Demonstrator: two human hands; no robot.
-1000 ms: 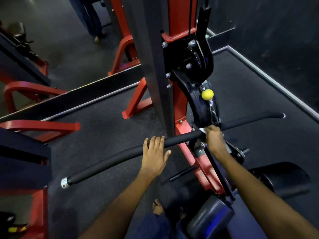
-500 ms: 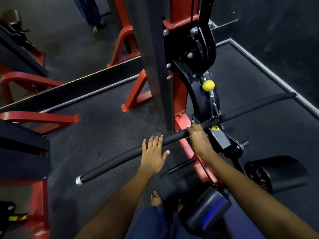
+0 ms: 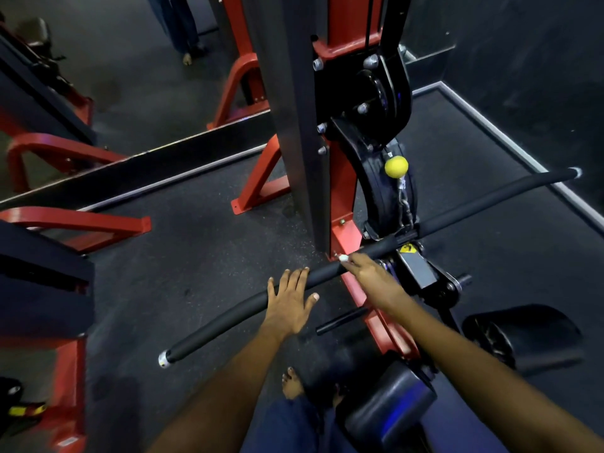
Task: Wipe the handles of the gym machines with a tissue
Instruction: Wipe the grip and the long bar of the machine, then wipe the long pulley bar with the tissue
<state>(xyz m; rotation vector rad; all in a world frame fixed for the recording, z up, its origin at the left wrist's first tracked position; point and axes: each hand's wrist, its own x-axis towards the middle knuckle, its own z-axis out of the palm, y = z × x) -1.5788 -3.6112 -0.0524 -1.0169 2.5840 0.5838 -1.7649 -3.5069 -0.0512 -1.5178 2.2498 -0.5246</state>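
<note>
A long black padded handle bar [image 3: 228,322] hangs across the view on a chain from the red and black cable machine [image 3: 340,132]. My left hand [image 3: 289,304] lies flat over the bar's left half with straight fingers. My right hand [image 3: 369,276] grips the bar just to the right of it and holds a small white tissue [image 3: 343,257] against the padding. Only a corner of the tissue shows past my fingers. The bar's right half [image 3: 506,194] reaches toward the wall.
A yellow ball stopper [image 3: 396,165] sits on the cable above the bar. Black roller pads [image 3: 523,335] and a seat [image 3: 385,410] lie below right. Red machine frames [image 3: 75,223] stand at left. A person's legs [image 3: 183,31] stand far back. My bare foot [image 3: 292,382] is on the dark floor.
My right hand has slid left along the bar with the tissue, from the centre clamp toward my left hand. The bar's right end has swung up and away.
</note>
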